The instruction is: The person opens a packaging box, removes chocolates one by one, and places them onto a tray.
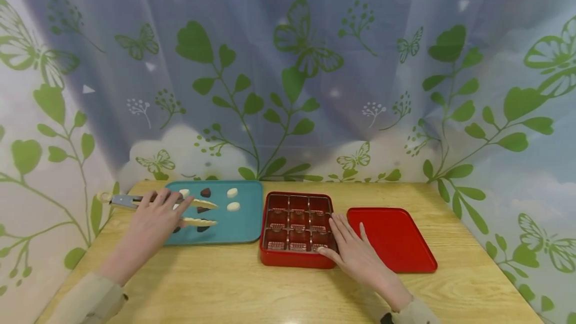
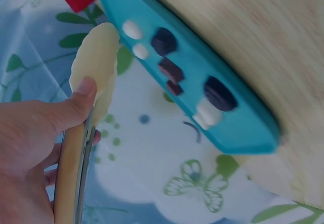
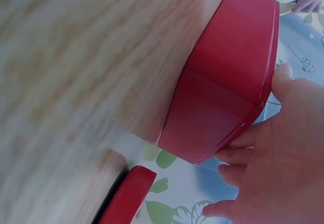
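My left hand [image 1: 157,211] lies at the left edge of a teal tray [image 1: 245,216] and grips a pair of tongs [image 1: 198,204]. The tongs' metal handle end points left and their cream scalloped tips point right over the tray. In the left wrist view my thumb presses on the tongs [image 2: 96,57] near the tip. Dark chocolates [image 1: 205,192] and white chocolates [image 1: 232,192] lie loose on the tray [image 2: 243,133]. My right hand [image 1: 353,246] rests with straight fingers on the front right corner of a red compartment box [image 1: 292,260]. From the right wrist view the box [image 3: 223,82] shows its side wall.
A red lid [image 1: 391,236] lies flat on the wooden table just right of the box, and its edge [image 3: 126,196] shows in the right wrist view. A leaf-and-butterfly curtain closes off the back and both sides.
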`<state>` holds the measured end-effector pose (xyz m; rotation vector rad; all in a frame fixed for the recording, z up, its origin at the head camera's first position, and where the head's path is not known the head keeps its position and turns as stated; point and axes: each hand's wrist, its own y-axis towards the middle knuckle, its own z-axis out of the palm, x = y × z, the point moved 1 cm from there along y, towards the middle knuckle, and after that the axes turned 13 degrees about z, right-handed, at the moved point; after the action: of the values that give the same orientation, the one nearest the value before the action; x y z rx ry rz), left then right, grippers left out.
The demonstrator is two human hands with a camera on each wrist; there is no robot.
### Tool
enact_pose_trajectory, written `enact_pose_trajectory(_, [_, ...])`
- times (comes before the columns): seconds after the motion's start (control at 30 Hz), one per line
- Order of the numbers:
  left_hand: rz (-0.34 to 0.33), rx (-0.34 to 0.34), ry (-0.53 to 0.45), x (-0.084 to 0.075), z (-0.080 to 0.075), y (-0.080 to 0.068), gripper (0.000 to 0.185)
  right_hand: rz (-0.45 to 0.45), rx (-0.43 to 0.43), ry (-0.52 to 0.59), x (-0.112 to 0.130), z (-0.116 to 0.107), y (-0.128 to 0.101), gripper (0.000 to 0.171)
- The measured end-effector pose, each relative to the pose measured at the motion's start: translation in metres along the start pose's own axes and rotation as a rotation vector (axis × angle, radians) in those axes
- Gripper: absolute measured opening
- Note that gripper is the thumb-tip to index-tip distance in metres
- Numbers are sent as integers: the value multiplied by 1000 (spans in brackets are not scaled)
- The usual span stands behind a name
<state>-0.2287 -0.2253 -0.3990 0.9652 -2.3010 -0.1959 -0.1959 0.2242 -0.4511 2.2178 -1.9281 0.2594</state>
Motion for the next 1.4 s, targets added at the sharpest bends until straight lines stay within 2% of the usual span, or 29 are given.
enact_pose_trajectory(0.17, [10, 38, -5, -14, -16, 19, 63, 11, 37, 33, -1, -4, 1, 88])
enact_pose_trajectory(0.43, [80, -127, 0, -37, -21, 56, 61, -4, 14, 14, -7, -6, -2, 86])
enact_pose_trajectory(0.6, [112, -138, -28, -57, -26, 85, 61, -27, -1, 2, -10, -5, -4, 85])
enact_pose_trajectory(0.87, [227, -142, -26, -93, -37, 130, 60, -25, -5, 5, -11, -4, -5, 86])
enact_pose_trajectory(1.07, [308, -204, -15, -115, -40, 156, 58, -34, -11, 9, -10, -5, -4, 85])
enact_pose_trajectory(1.2, [358, -178, -2, -130, -43, 171, 51, -33, -8, 6, -10, -5, -5, 84])
enact_pose_trajectory(1.4, [451, -61, 90, -151, -52, 192, 38, -32, -10, -4, -11, -4, -5, 84])
